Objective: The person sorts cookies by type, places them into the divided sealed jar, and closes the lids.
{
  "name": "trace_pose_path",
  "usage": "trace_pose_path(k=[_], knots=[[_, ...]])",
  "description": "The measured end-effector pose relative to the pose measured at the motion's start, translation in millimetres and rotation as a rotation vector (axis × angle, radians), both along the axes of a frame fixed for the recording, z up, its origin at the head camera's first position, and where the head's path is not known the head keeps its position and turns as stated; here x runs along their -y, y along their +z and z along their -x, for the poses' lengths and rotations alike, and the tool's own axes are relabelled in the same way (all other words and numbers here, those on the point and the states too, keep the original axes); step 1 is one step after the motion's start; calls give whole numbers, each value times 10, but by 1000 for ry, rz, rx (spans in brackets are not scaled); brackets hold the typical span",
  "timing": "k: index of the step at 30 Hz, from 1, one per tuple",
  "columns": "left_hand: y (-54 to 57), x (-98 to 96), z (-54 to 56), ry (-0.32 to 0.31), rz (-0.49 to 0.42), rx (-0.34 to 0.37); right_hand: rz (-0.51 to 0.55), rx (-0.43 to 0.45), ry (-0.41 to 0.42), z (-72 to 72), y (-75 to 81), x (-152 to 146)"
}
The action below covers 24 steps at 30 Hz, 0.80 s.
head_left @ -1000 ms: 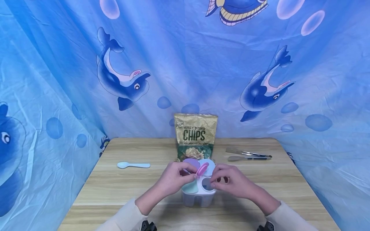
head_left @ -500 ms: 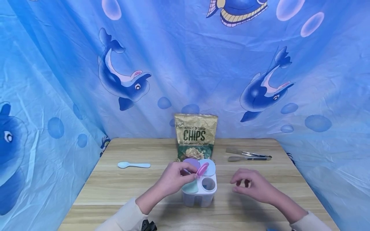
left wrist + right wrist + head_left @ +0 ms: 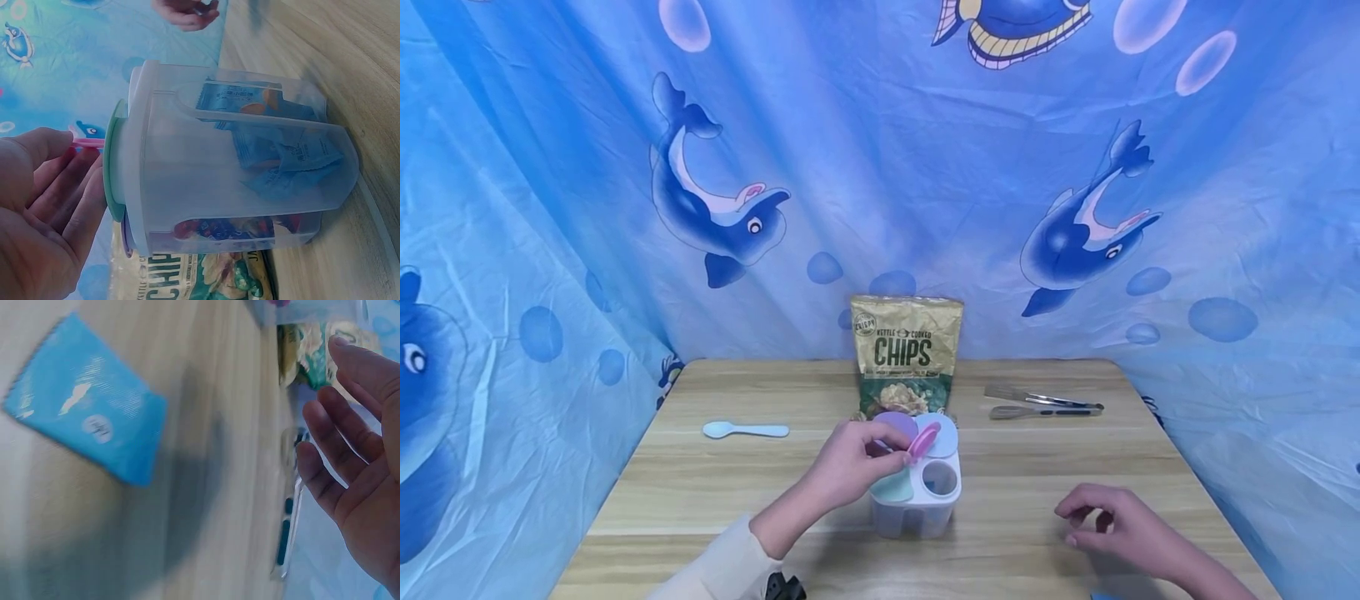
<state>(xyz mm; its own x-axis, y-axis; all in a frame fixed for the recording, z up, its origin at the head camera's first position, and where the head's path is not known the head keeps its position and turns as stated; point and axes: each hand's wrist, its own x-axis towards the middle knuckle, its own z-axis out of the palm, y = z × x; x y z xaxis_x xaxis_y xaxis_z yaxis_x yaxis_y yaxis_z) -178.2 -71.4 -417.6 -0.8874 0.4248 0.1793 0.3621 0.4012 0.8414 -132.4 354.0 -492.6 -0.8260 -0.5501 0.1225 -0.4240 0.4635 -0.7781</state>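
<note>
A white translucent four-compartment container (image 3: 916,518) stands at the table's middle with purple (image 3: 895,427), pale blue (image 3: 942,437) and mint (image 3: 893,487) lids. Its front right round opening (image 3: 939,477) is uncovered. Between thumb and fingers my left hand (image 3: 855,461) pinches a pink lid (image 3: 924,442), raised above the container. Blue wrapped packets (image 3: 287,147) show through the clear wall in the left wrist view. My right hand (image 3: 1116,527), fingers loosely bent and holding nothing, hovers to the right. Nearest it, a sealed blue packet (image 3: 87,403) lies on the table.
A bag of chips (image 3: 906,354) stands right behind the container. Metal tongs (image 3: 1047,404) lie at the back right, a pale blue spoon (image 3: 747,429) at the left. A blue sea-animal curtain (image 3: 880,167) hangs around the wooden table (image 3: 700,500).
My right hand has left the container's opening and moved right and toward the front edge of the table. The left hand with the pink lid has stayed in place.
</note>
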Motion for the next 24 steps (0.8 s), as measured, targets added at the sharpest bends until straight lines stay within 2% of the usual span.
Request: trace_pose_path(k=[3,9,14,19,24], knots=[[-2,2,-1,1,-4,-4,-26,66,0,-38,-70,-92],[-8,-5,-3,-6,-4,-5,-29,262,41,-129,-188,-267],[4,-12,-1,4,10,9,-55,365,-1,-198,-260,-335],[18,-8,7,10,13,9,-123,421,-50,-221,-308,-380],[19,2,10,4,10,6,-127,354,25,-227,-372,-433]])
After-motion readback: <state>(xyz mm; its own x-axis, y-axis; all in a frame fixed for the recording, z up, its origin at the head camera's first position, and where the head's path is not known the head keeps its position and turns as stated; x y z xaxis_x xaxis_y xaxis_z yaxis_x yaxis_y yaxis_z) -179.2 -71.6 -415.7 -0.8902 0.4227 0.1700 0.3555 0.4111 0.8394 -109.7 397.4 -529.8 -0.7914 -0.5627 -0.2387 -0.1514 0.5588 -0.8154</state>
